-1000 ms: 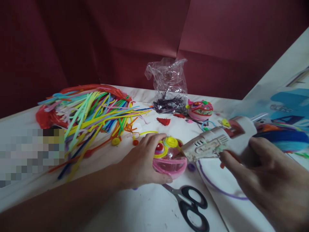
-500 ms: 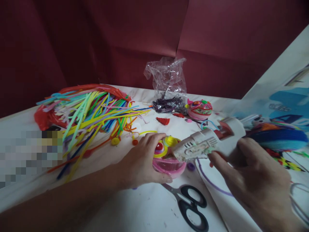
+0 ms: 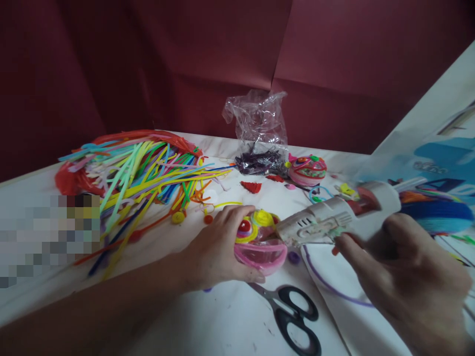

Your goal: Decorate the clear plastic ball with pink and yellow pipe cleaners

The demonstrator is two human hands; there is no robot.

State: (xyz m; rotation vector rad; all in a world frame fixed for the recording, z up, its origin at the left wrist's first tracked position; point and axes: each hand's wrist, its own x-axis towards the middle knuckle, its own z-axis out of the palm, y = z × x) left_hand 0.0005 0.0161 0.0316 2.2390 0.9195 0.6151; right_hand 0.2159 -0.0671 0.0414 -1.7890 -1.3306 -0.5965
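Note:
My left hand [image 3: 226, 247] is closed round the side of a round pink ornament [image 3: 265, 258], part clear, with yellow coils and a red eye-like piece on top. My fingers hide its left side. My right hand [image 3: 401, 277] grips a white glue gun [image 3: 319, 221], which has a red part near its back end. The gun's nozzle end points left at the ornament's upper right edge; whether it touches cannot be seen. Below the ornament lie scissors [image 3: 297, 311] with black handles, and a purple button-like disc [image 3: 294, 257] sits at its right.
Pipe cleaners [image 3: 137, 163] in many colours spread across the left. A clear plastic bag [image 3: 260, 123] of dark strands stands at the back, beside a second pink ornament [image 3: 307, 170]. A purple pipe cleaner [image 3: 334, 287] and a blue bundle [image 3: 438, 212] lie on the right.
My right hand has drawn the glue gun to the right, away from the ornament's middle, so more of its top shows. My left hand keeps its hold in nearly the same place.

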